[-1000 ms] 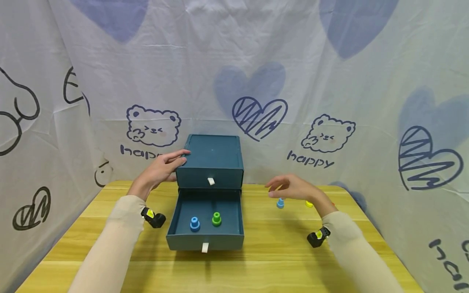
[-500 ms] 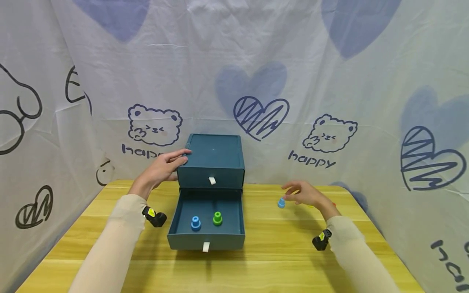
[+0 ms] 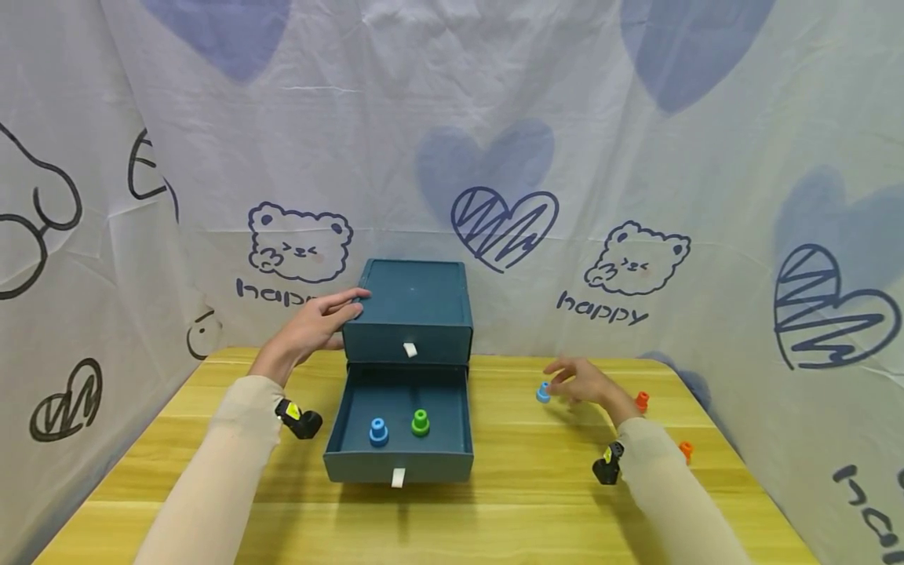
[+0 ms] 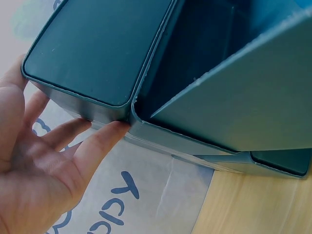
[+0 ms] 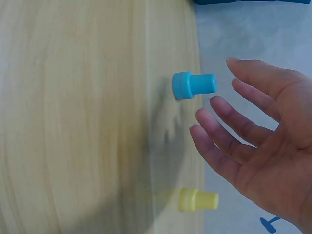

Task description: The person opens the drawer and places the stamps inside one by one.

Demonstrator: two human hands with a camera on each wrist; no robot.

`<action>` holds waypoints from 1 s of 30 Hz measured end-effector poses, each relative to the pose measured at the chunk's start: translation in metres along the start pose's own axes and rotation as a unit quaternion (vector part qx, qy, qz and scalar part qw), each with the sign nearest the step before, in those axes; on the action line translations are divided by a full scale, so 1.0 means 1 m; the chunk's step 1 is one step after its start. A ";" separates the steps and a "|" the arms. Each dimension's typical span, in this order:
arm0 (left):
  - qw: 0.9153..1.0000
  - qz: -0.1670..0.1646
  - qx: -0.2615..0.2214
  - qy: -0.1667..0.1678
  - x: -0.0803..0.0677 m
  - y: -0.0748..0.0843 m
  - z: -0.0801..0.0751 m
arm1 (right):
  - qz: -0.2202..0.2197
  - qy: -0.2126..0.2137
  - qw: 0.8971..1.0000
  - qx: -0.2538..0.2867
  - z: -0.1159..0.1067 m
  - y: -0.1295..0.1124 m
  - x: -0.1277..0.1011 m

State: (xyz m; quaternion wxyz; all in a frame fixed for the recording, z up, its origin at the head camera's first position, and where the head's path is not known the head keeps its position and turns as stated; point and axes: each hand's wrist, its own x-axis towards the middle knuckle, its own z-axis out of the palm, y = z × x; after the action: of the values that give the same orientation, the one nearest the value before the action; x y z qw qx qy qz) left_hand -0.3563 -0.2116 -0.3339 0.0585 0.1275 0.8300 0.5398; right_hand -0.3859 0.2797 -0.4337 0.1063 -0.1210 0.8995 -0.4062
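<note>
A dark teal two-drawer box (image 3: 417, 294) stands on the table, its lower drawer (image 3: 337, 463) pulled out and its upper one closed. My left hand (image 3: 311, 329) rests against the box's left side near the top edge, fingers fairly straight. In the left wrist view, fingertips (image 4: 119, 126) touch the box wall. Inside the lower drawer stand a blue stepped peg (image 3: 378, 433) and a green one (image 3: 421, 424). My right hand (image 3: 582, 382) is beside another blue stepped peg (image 5: 195, 85), its fingers spread and loosely bent, holding nothing. That peg stands upright on the table.
A yellow stepped peg (image 5: 197, 200) shows in the right wrist view. Two red-orange pegs, one farther back (image 3: 641, 401) and a nearer orange peg (image 3: 687, 451) partly behind the sleeve, stand to the right. A printed curtain (image 3: 508, 94) hangs behind the wooden table (image 3: 523, 502).
My right hand moved right and down towards the blue peg on the table, then settled slightly lower beside it. The red-orange pegs show more now. My left hand has stayed on the box.
</note>
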 end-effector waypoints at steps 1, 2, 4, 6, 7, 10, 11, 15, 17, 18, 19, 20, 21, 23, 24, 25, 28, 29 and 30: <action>1.000 0.000 -0.002 0.000 0.000 0.000 0.000 | 0.001 0.001 1.000 0.001 0.001 0.002 0.001; 1.000 0.000 -0.003 0.000 0.001 0.000 0.000 | 0.003 0.004 1.000 0.002 0.002 0.003 0.002; 1.000 0.002 -0.004 -0.002 0.001 -0.001 0.000 | 0.009 0.005 1.000 0.004 0.005 0.006 0.004; 1.000 0.002 -0.005 -0.003 0.001 -0.001 0.000 | 0.017 0.008 1.000 0.003 0.008 0.008 0.006; 1.000 0.001 -0.005 -0.003 0.001 -0.001 0.000 | 0.021 0.009 1.000 0.000 0.009 0.009 0.007; 1.000 0.002 -0.002 -0.004 0.000 -0.001 0.000 | 0.032 0.018 0.999 0.002 0.014 0.010 0.009; 1.000 0.002 -0.002 -0.004 0.000 -0.001 0.000 | 0.033 0.020 0.999 0.002 0.015 0.010 0.009; 1.000 0.002 -0.002 -0.003 -0.001 0.000 0.000 | 0.042 0.033 0.999 0.004 0.019 0.011 0.011; 1.000 0.003 -0.004 -0.003 -0.001 0.001 0.000 | 0.045 0.038 0.998 0.001 0.021 0.012 0.011; 1.000 0.003 -0.005 -0.003 -0.001 0.001 0.000 | 0.047 0.039 0.998 -0.001 0.021 0.012 0.010; 1.000 0.003 -0.006 -0.003 -0.001 0.001 0.000 | 0.051 0.042 0.998 0.002 0.021 0.011 0.010; 1.000 0.003 -0.006 -0.003 -0.001 0.001 0.000 | 0.053 0.042 0.998 0.004 0.021 0.011 0.009; 1.000 0.003 -0.006 -0.004 -0.001 0.001 0.000 | 0.052 0.041 0.998 0.005 0.021 0.010 0.009; 1.000 0.005 -0.005 -0.004 0.000 0.001 0.000 | 0.050 0.036 0.998 0.013 0.019 0.010 0.008; 1.000 0.005 -0.004 -0.004 0.000 0.000 0.000 | 0.049 0.034 0.998 0.016 0.018 0.009 0.007; 1.000 0.006 -0.003 -0.004 0.000 0.000 0.000 | 0.046 0.029 0.998 0.022 0.017 0.007 0.007; 1.000 0.007 -0.002 -0.003 0.000 0.000 0.000 | 0.030 0.012 0.999 0.029 0.012 0.003 0.004; 1.000 0.007 -0.002 -0.003 0.000 -0.001 0.000 | 0.023 0.007 0.999 0.031 0.010 0.000 0.003; 1.000 0.007 -0.002 -0.004 0.000 -0.001 -0.001 | 0.019 0.004 0.999 0.033 0.009 -0.002 0.002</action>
State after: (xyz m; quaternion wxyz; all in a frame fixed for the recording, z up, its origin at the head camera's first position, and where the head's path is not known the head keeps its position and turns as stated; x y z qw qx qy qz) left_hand -0.3563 -0.2124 -0.3344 0.0583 0.1348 0.8277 0.5417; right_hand -0.3848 0.2714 -0.4378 0.1141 -0.0986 0.8883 -0.4339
